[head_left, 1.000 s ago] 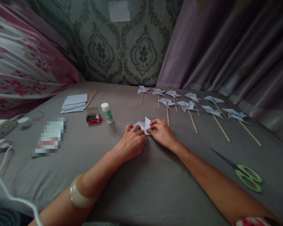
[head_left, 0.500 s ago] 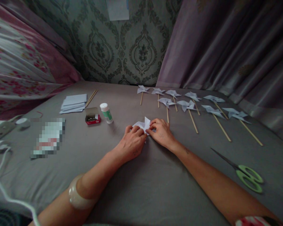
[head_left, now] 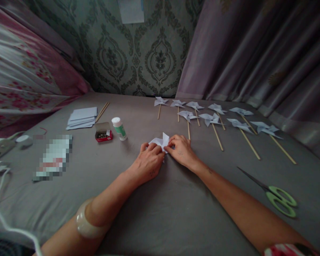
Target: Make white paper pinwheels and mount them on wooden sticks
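A folded white paper pinwheel piece (head_left: 161, 141) lies on the grey cloth surface (head_left: 160, 213) in the middle. My left hand (head_left: 148, 161) presses on its left side with fingers curled. On the paper's right side my right hand (head_left: 181, 151) has its fingers pinched. Both hands hide the near half of the paper.
Several finished paper pinwheels on wooden sticks (head_left: 213, 122) lie at the back right. Green-handled scissors (head_left: 278, 199) rest at the right. A glue bottle (head_left: 119, 128), a red box of pins (head_left: 103, 133), a stack of paper squares (head_left: 81, 117) and loose sticks (head_left: 102, 111) sit at the left.
The hands stay on the paper with only small finger shifts. The view has drifted slightly.
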Motion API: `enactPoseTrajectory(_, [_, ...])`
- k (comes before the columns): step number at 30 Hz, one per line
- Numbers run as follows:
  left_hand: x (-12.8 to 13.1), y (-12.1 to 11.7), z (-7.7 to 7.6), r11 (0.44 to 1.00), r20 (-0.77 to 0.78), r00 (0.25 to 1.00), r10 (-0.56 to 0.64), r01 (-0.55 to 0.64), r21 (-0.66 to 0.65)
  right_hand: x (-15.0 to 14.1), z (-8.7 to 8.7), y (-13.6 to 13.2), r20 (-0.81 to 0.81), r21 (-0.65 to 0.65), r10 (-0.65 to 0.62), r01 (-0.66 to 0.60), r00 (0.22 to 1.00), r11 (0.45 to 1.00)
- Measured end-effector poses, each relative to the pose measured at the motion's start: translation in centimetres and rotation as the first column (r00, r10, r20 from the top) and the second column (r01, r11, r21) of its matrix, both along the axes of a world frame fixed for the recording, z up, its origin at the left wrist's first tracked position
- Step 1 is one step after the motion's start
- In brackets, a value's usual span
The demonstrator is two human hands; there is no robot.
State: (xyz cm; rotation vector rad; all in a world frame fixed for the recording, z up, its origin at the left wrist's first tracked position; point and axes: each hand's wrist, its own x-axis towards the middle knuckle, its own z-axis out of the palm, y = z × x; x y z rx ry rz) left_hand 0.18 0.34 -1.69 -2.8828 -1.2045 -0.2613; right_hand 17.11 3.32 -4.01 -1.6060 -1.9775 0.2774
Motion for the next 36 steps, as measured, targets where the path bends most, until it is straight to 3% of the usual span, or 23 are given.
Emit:
enactPoseTrajectory(8, [0.0,-0.04,-0.15,1.0,-0.001,1.0,0.0,0.0,0.003,-0.29,0.79,-0.26,0.053,-0.07,-0.021,0.025,0.998,0.997])
enactPoseTrajectory(36, [0.33,-0.11,0.3,0.999,-0.019,0.999,0.044,-0.045,-0.031,-0.46,0.59,-0.01,0.123,-0.072,-0.015,0.024,0.992,0.997])
